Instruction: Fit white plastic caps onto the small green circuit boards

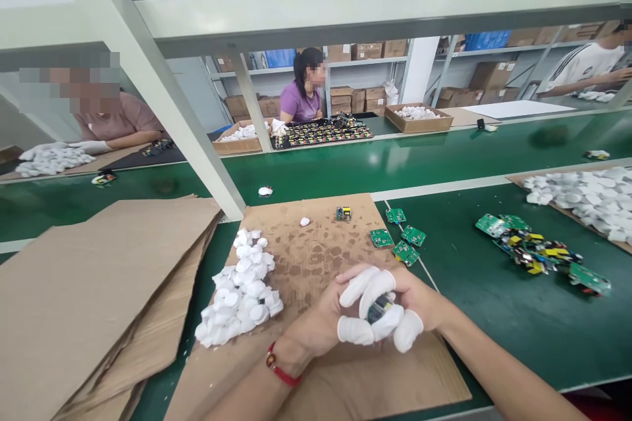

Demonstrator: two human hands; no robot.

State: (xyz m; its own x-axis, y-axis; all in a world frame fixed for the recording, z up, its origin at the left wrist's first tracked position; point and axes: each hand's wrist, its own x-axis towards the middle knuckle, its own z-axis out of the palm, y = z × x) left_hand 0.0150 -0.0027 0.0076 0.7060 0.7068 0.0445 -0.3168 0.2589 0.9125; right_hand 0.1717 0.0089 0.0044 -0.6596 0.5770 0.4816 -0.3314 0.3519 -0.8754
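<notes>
Our left hand [309,325] and right hand [419,299] clench a small dark circuit board [381,308] in white-capped fingers [375,293], above a stained brown cardboard sheet [306,243] near the front edge of the green counter [474,335]. Squeezing hard could crack it; a slip could drop it.

4 green circuit boards [405,252], 1 small yellow-topped board [343,213], 1 loose white cap [305,221], 3 co-workers [306,89].

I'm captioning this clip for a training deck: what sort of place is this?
Probably an electronics assembly workshop: a green conveyor line runs past seated workers, small green circuit boards lie on it, and shelves hold cardboard boxes.
</notes>
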